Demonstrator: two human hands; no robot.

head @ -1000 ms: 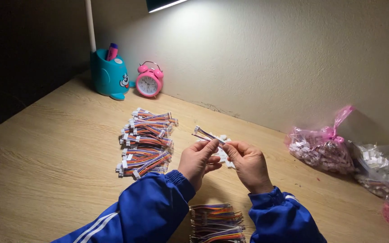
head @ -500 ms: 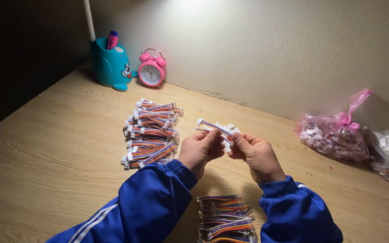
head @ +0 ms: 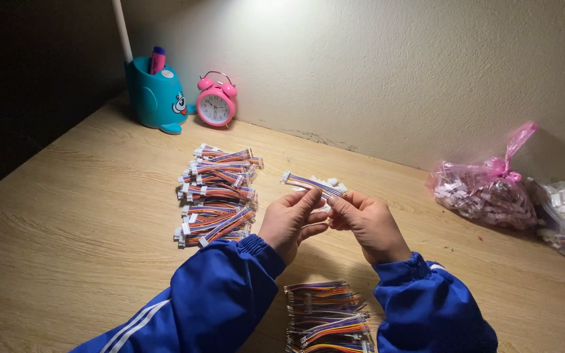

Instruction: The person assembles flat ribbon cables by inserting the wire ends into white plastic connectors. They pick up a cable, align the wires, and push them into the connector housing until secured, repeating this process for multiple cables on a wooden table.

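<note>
Blue jacket sleeves (head: 217, 294), white stripes, ribbed cuffs.

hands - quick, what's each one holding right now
Left hand: fingers pinched on the multicoloured wire cable.
Right hand: fingers pinched on the same cable, at its white connector end.

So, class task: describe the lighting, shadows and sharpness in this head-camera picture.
Head view: light from above brightens the wall and desk; the far left falls into darkness; both hands cast shadow toward the sleeves; the multicoloured wire cable they hold is sharp.
</note>
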